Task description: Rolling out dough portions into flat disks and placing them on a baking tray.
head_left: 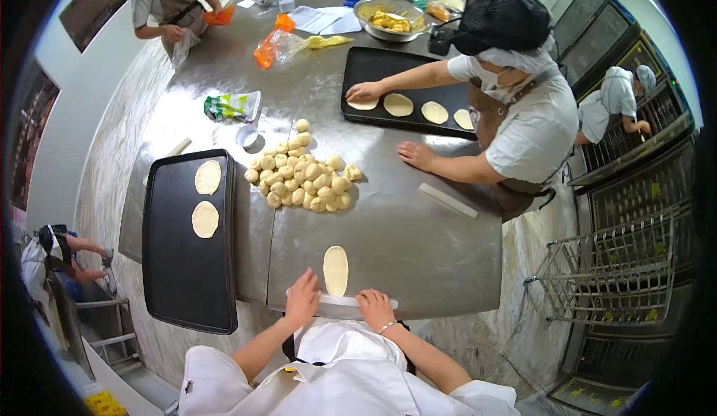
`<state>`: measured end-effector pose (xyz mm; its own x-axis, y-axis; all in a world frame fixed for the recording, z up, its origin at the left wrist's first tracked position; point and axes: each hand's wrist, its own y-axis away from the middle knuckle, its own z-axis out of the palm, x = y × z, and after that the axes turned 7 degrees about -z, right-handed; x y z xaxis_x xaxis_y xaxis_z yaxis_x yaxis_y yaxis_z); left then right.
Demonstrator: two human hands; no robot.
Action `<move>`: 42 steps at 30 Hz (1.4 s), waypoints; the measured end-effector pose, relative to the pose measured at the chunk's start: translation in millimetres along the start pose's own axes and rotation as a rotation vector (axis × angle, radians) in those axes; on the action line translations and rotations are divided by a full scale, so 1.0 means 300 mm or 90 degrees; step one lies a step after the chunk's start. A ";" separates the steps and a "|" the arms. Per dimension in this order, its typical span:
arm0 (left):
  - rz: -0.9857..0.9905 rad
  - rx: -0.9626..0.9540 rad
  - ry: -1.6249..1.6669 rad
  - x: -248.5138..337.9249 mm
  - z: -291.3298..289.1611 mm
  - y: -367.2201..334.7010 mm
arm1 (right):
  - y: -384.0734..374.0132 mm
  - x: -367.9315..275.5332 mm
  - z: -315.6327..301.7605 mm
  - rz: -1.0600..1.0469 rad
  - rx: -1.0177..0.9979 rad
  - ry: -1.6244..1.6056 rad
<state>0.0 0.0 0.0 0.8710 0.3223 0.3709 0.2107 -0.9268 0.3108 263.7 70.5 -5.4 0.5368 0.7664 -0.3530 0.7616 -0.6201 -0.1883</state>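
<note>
A flattened oval of dough (336, 271) lies on the steel table in front of me, its near end close to a white rolling pin (340, 301). My right hand (376, 311) is closed over the pin's right part. At the pin's left end is my left hand (302, 299), fingers apart and reaching up beside the dough's left edge. Beyond them sits a heap of small dough balls (302, 177). On the left, a black baking tray (183, 274) holds two flat dough rounds (206, 199).
Across the table a co-worker (515, 110) sets dough rounds on another black tray (373, 65). A second rolling pin (448, 200) lies nearby. Farther off are a metal bowl (389, 20) of yellow filling, a small cup (246, 137) and a green packet (232, 107). A wire rack (609, 274) stands right.
</note>
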 end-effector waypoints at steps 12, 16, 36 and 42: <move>0.053 -0.378 -0.169 0.232 -0.186 -0.531 | 0.394 0.083 -0.293 0.304 0.089 -0.186; -0.075 -0.674 0.189 0.289 -0.331 -0.392 | 0.473 0.133 -0.312 0.456 0.208 -0.195; -0.070 0.263 0.036 0.099 -0.048 -0.088 | -0.224 0.095 -0.062 0.029 -0.037 -0.012; -0.052 0.229 -0.067 0.087 -0.102 -0.320 | -0.417 0.178 -0.020 0.063 0.003 0.132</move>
<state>-10.9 103.3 6.6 0.8817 0.3942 0.2592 0.4078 -0.9131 0.0016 199.3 189.9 4.8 0.6727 0.7192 -0.1739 0.6998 -0.6948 -0.1661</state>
